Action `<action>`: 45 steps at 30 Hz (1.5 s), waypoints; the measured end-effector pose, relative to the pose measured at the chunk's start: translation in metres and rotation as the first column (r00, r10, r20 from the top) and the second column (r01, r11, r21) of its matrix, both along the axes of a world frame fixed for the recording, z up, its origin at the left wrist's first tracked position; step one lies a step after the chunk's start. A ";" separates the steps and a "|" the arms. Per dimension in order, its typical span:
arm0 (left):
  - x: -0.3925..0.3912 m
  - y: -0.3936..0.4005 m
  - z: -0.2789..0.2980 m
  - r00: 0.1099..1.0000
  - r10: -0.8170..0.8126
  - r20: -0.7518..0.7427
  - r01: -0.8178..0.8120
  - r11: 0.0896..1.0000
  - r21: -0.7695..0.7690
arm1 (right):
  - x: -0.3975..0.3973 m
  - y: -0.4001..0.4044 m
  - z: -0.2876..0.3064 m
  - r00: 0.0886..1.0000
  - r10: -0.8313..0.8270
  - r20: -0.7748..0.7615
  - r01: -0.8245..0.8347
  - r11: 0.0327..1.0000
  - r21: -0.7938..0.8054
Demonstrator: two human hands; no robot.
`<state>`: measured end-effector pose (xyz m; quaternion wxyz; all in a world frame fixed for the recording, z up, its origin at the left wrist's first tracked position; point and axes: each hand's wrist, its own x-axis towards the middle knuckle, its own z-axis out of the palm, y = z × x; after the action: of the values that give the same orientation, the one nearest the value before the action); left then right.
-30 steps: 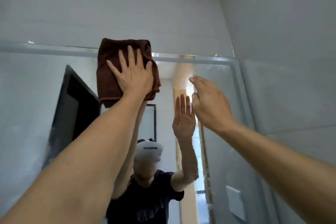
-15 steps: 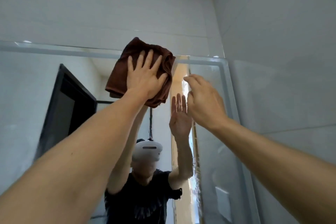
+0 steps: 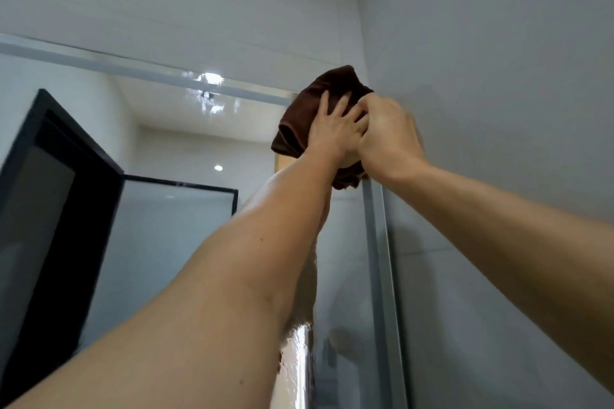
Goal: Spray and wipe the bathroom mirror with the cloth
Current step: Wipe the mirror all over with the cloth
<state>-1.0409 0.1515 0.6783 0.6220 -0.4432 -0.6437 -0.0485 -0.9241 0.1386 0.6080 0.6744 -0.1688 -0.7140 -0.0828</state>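
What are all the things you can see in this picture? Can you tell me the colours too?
cloth: one, dark brown, bunched up and pressed on the mirror's top right corner
mirror: one, shiny with a silvery edge, on the wall, filling the left and middle
door: one, black frame, seen only as a reflection on the mirror's left
ceiling lights: two bright white spots, reflected near the mirror's top and middle
walls: pale grey, above and to the right of the mirror
left hand: one, bare, fingers spread flat on the cloth
right hand: one, bare, fingers on the cloth beside the left hand
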 end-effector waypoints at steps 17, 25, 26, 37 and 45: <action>-0.102 -0.118 -0.031 0.963 0.003 0.269 -0.133 0.875 0.466 | 0.004 0.015 -0.040 0.999 -0.047 0.004 0.047 0.986 -0.158; -0.057 -0.047 -0.191 0.985 -0.067 -0.157 0.038 0.984 -0.175 | 0.007 0.035 -0.045 1.000 -0.012 0.004 0.013 0.972 -0.233; -0.064 -0.055 -0.207 0.974 -0.088 -0.208 0.027 0.960 -0.278 | 0.004 0.035 -0.046 1.000 -0.005 -0.002 0.004 0.969 -0.245; -0.116 -0.132 -0.132 0.987 0.088 0.132 -0.130 0.926 0.355 | -0.010 0.024 -0.058 0.995 0.078 0.054 -0.066 0.976 -0.208; -0.046 -0.023 -0.288 0.984 -0.155 -0.083 0.149 0.986 -0.079 | 0.002 0.026 -0.068 0.995 0.100 0.019 -0.091 0.955 -0.284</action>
<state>-1.0873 0.1281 0.3907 0.6281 -0.5150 -0.5809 -0.0527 -0.9222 0.1650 0.5401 0.6346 -0.2271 -0.7371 0.0498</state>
